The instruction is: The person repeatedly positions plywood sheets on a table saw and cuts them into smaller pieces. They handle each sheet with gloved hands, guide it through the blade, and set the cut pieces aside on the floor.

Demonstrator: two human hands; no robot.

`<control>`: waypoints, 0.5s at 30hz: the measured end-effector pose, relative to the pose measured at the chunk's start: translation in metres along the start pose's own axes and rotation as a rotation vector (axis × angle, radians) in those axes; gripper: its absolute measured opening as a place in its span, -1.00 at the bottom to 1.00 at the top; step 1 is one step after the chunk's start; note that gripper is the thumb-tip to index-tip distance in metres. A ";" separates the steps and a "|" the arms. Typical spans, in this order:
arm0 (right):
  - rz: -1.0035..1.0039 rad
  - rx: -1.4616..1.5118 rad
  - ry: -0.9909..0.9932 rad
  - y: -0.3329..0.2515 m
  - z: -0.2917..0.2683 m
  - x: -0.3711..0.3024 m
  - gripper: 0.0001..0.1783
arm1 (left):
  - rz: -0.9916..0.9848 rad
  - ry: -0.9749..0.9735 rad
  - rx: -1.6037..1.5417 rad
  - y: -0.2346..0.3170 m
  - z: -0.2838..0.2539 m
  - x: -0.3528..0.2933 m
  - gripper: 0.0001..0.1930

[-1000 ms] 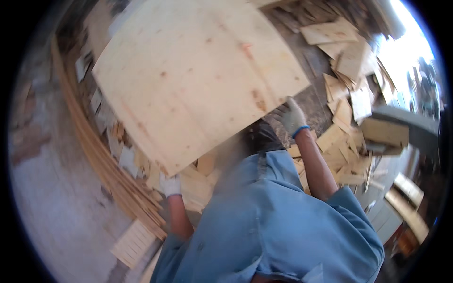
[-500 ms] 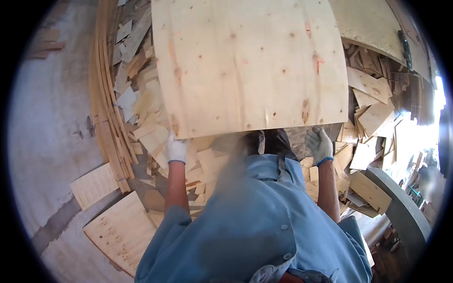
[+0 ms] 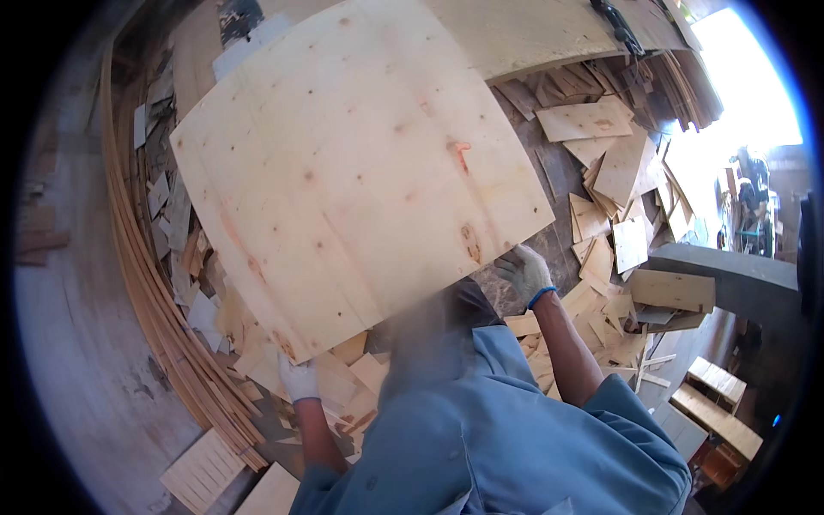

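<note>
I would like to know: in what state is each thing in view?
Plywood sheet: knotted, with reddish marks.
Left hand: gloved, at the sheet's near left corner, fingers partly hidden.
Right hand: gloved, at its near edge, fingers loosely extended.
Long wooden strips: lying side by side.
Wood scraps: scattered, overlapping.

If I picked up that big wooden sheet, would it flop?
Probably not: the big wooden sheet shows no clear sag between the left hand and right hand. It might feel awkward, being so broad. Its edge looks thin, so it may bend slightly.
</note>
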State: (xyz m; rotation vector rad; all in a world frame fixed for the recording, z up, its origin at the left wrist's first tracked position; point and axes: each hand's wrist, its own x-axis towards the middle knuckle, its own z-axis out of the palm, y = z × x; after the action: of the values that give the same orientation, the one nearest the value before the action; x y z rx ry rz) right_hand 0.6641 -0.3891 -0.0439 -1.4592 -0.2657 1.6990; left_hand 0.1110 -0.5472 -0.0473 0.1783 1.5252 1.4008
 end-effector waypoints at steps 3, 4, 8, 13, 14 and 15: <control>-0.233 -0.222 -0.097 0.033 -0.034 0.026 -0.62 | 0.026 -0.066 0.112 0.003 0.002 0.004 -0.48; -0.202 -0.155 -0.092 0.036 -0.041 0.030 -0.58 | 0.060 -0.080 0.232 0.003 0.002 0.002 -0.49; 0.097 0.357 0.028 -0.008 -0.011 0.013 -0.38 | 0.267 -0.157 0.756 0.010 0.015 -0.005 -0.49; 0.041 0.371 0.067 -0.051 -0.002 0.007 -0.16 | 0.027 -0.081 0.087 0.003 -0.010 0.004 -0.43; 0.053 0.382 0.096 -0.051 -0.010 0.013 -0.16 | 0.077 -0.105 0.285 -0.005 -0.027 0.009 -0.45; 0.071 0.392 0.124 -0.047 -0.021 0.021 -0.16 | 0.125 -0.124 0.486 -0.013 -0.050 0.017 -0.47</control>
State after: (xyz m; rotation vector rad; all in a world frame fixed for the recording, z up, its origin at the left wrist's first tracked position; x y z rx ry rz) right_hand 0.7058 -0.3531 -0.0347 -1.2825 0.1810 1.5983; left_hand 0.0730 -0.5729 -0.0763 0.6554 1.7498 1.0675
